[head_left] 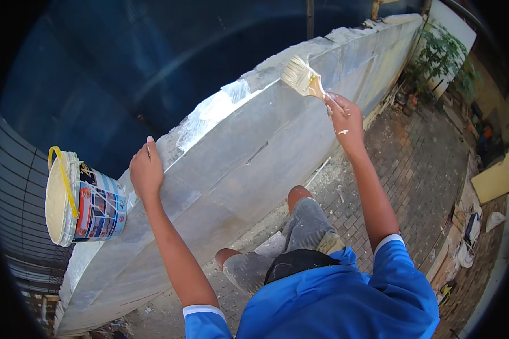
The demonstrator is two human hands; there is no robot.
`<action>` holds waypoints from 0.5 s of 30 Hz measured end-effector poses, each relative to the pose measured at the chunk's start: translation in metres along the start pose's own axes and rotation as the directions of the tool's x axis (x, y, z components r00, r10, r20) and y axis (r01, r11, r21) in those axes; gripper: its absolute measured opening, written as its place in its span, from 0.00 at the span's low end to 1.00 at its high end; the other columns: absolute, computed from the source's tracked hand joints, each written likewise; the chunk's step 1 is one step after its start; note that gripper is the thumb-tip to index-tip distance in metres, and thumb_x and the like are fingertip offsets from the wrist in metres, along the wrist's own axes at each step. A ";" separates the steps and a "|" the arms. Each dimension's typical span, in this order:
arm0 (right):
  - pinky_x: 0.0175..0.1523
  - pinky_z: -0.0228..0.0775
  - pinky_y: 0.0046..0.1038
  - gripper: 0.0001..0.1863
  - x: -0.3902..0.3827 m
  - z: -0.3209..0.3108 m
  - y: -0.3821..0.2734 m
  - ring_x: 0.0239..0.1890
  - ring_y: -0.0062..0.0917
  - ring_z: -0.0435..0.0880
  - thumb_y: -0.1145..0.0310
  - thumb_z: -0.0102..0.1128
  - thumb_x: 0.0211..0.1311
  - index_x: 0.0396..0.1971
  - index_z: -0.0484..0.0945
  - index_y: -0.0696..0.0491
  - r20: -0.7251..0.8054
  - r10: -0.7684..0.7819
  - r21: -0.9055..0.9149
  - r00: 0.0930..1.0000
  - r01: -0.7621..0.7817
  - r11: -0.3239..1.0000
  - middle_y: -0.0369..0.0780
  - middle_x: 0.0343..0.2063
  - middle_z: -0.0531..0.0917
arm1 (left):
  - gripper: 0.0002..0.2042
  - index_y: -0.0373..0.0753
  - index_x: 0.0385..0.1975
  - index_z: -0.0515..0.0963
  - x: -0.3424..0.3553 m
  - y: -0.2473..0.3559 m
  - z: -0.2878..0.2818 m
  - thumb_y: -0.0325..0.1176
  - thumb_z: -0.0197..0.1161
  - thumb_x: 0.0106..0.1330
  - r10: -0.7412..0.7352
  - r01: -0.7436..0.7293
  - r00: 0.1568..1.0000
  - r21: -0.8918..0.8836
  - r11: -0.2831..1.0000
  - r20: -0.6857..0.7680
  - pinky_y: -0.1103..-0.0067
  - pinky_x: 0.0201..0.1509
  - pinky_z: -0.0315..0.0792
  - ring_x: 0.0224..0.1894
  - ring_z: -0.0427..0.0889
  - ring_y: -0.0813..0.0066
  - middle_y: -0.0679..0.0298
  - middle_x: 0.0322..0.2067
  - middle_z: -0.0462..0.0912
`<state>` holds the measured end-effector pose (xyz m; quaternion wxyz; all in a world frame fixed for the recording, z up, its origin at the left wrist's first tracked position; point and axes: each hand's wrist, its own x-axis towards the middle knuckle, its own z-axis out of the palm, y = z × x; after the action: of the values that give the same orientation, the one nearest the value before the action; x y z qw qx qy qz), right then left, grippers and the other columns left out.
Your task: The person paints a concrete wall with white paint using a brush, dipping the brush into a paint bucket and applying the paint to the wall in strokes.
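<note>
My right hand is closed round the wooden handle of a wide paintbrush. Its pale bristles, coated in white paint, are at the top edge of a grey concrete wall; whether they touch it I cannot tell. White flecks dot the back of that hand. On the wall's rough top rests my left hand, fingers stretched out and holding nothing. Between the hands lies a patch of fresh white paint. Left of my left hand, a paint bucket with a yellow handle and a colourful label stands on the wall top.
Beyond the wall hangs a dark blue sheet, with a ribbed grey surface at the far left. Paving bricks cover the ground on my side. A leafy plant grows at the far right, near scattered debris and a yellowish board.
</note>
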<state>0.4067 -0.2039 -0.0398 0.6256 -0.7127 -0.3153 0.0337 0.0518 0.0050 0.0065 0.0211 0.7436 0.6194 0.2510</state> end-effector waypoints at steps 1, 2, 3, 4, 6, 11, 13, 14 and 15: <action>0.27 0.65 0.24 0.13 0.001 0.007 -0.014 0.20 0.18 0.70 0.64 0.62 0.66 0.41 0.84 0.59 0.015 -0.007 0.006 1.000 0.007 1.000 0.35 0.16 0.76 | 0.28 0.36 0.47 0.82 0.001 0.000 0.000 0.52 0.38 0.76 0.007 -0.007 1.000 0.008 1.000 0.021 0.60 0.60 0.68 0.51 0.79 0.49 0.47 0.45 0.83; 0.28 0.66 0.25 0.13 0.001 0.013 -0.028 0.20 0.20 0.72 0.64 0.63 0.65 0.42 0.85 0.58 0.043 -0.213 -0.045 0.976 0.215 0.976 0.36 0.18 0.78 | 0.28 0.35 0.47 0.82 0.001 -0.001 -0.001 0.51 0.38 0.76 0.012 -0.012 0.999 -0.001 1.000 0.032 0.60 0.60 0.68 0.51 0.78 0.50 0.47 0.44 0.83; 0.29 0.67 0.26 0.13 0.000 0.020 -0.042 0.21 0.23 0.75 0.64 0.64 0.65 0.43 0.85 0.56 0.079 -0.408 -0.087 0.910 0.414 0.906 0.38 0.19 0.80 | 0.28 0.35 0.47 0.82 0.002 -0.003 -0.001 0.51 0.38 0.76 -0.002 0.002 1.000 0.001 1.000 0.028 0.60 0.60 0.68 0.51 0.78 0.50 0.47 0.44 0.83; 0.29 0.67 0.26 0.13 0.003 0.026 -0.056 0.21 0.23 0.75 0.64 0.64 0.65 0.43 0.85 0.56 0.086 -0.411 -0.080 0.908 0.417 0.905 0.38 0.19 0.80 | 0.28 0.35 0.47 0.82 0.002 -0.002 -0.001 0.51 0.38 0.76 0.007 -0.007 1.000 0.003 1.000 0.023 0.60 0.61 0.68 0.51 0.78 0.50 0.47 0.44 0.83; 0.32 0.72 0.28 0.11 0.015 0.041 -0.083 0.26 0.28 0.80 0.67 0.65 0.61 0.42 0.86 0.54 0.379 -0.568 -0.281 0.731 0.676 0.682 0.41 0.24 0.83 | 0.28 0.35 0.47 0.82 0.002 -0.005 0.001 0.51 0.38 0.76 0.015 -0.015 1.000 0.006 1.000 0.017 0.61 0.61 0.67 0.51 0.78 0.50 0.47 0.45 0.83; 0.36 0.76 0.33 0.11 0.024 0.092 -0.121 0.32 0.33 0.83 0.69 0.65 0.58 0.41 0.87 0.50 0.629 -0.636 -0.307 0.447 0.894 0.326 0.42 0.27 0.82 | 0.28 0.34 0.47 0.82 0.003 -0.006 -0.001 0.51 0.39 0.76 0.050 -0.049 0.998 -0.015 0.999 0.036 0.62 0.62 0.66 0.51 0.78 0.51 0.48 0.44 0.83; 0.38 0.76 0.36 0.12 0.022 0.094 -0.124 0.33 0.35 0.83 0.71 0.65 0.57 0.42 0.87 0.50 0.722 -0.591 -0.296 0.360 0.932 0.207 0.42 0.28 0.83 | 0.28 0.34 0.47 0.82 0.002 -0.007 0.000 0.51 0.39 0.76 0.053 -0.052 0.998 -0.013 0.999 0.033 0.62 0.63 0.66 0.51 0.78 0.51 0.48 0.44 0.83; 0.39 0.77 0.36 0.11 0.020 0.091 -0.124 0.35 0.35 0.84 0.70 0.64 0.58 0.41 0.87 0.50 0.750 -0.552 -0.307 0.366 0.931 0.199 0.42 0.29 0.83 | 0.28 0.34 0.47 0.82 0.002 -0.008 0.000 0.51 0.38 0.76 0.053 -0.052 0.998 -0.009 0.999 0.032 0.62 0.63 0.66 0.51 0.78 0.51 0.49 0.44 0.83; 0.40 0.77 0.37 0.10 0.019 0.089 -0.124 0.36 0.36 0.84 0.69 0.64 0.58 0.39 0.87 0.51 0.776 -0.510 -0.318 0.371 0.929 0.191 0.42 0.29 0.83 | 0.28 0.34 0.47 0.82 0.003 -0.008 0.000 0.51 0.38 0.76 0.050 -0.049 0.998 -0.013 0.999 0.030 0.62 0.63 0.66 0.51 0.78 0.51 0.49 0.44 0.83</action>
<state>0.3323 -0.1147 0.0607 0.1040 -0.6014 -0.7598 -0.2241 0.0446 0.0097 0.0043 0.0287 0.7622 0.5989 0.2439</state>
